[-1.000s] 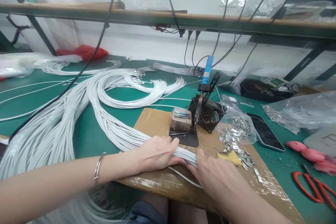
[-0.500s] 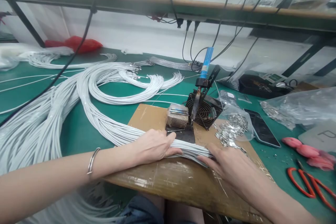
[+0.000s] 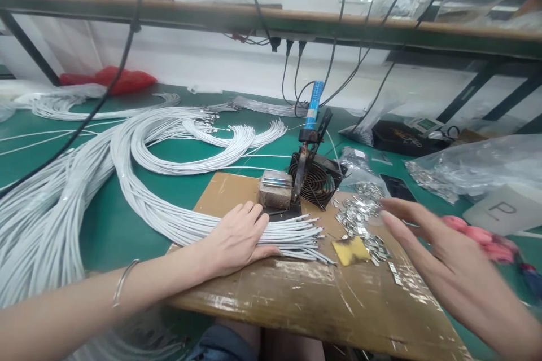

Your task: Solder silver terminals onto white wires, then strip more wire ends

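Observation:
A thick bundle of white cables point(image 3: 173, 224) curves across the bench, its cut ends fanned out over a brown board point(image 3: 296, 299). My left hand point(image 3: 237, 234) is wrapped over the bundle near those ends, pressing it down at the board. Off to the right, my right hand point(image 3: 440, 248) is raised with thumb and fingers apart, holding nothing and slightly blurred. Between the hands lie a yellow sponge point(image 3: 350, 250) and a pile of small metal clips point(image 3: 359, 214). Behind the bundle, a blue-handled soldering iron point(image 3: 313, 106) stands upright beside a metal block point(image 3: 275, 189).
A round-grilled fan point(image 3: 317, 180) stands behind the board. To the right are a dark phone point(image 3: 398, 187), pink bundles point(image 3: 478, 235) and plastic bags point(image 3: 499, 163). More white cables point(image 3: 55, 208) cover the left side. Black cords hang in front of the shelf point(image 3: 190, 14).
My right hand has let go of the cable ends, moved right and opened, uncovering the ends and the yellow sponge. My left hand stays on the bundle. The view has shifted slightly.

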`<state>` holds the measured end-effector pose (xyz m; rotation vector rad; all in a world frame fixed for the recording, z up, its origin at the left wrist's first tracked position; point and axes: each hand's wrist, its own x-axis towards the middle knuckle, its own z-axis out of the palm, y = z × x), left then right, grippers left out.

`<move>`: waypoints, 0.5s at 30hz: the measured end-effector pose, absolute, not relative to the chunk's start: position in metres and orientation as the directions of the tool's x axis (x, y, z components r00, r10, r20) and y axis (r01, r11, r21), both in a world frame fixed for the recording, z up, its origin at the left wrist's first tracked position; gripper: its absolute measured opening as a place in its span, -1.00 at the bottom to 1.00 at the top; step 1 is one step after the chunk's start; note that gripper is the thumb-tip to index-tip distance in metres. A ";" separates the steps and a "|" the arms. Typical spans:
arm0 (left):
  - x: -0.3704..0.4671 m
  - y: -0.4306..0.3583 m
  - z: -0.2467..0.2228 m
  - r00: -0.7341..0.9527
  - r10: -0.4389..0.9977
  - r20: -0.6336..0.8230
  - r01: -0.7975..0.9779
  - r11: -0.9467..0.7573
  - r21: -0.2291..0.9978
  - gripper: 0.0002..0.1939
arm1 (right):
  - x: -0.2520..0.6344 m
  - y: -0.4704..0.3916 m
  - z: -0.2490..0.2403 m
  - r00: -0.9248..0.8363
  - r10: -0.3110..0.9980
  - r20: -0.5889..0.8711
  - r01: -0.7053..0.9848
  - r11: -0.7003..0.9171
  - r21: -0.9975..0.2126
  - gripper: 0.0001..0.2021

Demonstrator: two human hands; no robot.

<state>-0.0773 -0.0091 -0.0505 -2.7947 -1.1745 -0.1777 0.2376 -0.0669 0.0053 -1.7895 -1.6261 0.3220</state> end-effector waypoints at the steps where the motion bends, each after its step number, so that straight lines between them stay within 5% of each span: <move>1: -0.078 -0.010 -0.053 0.695 0.697 0.177 0.713 -0.699 -0.052 -0.42 | 0.231 -0.058 0.006 0.185 0.975 0.126 0.629 -0.018 -0.778 -0.36; 7: -0.092 -0.022 -0.056 0.672 0.647 0.360 0.697 -0.717 -0.015 -0.48 | 0.212 -0.015 0.030 0.078 0.997 0.025 0.319 -0.001 -0.948 -0.45; 12: -0.108 -0.030 -0.034 0.553 0.564 0.614 0.689 -0.724 0.044 -0.68 | 0.207 0.007 0.092 0.171 0.962 0.215 0.190 0.182 -0.965 -0.67; 15: -0.113 -0.020 0.000 0.354 0.462 0.813 0.713 -0.696 0.085 -0.60 | 0.201 0.000 0.121 0.147 0.934 0.324 0.209 0.291 -0.934 -0.69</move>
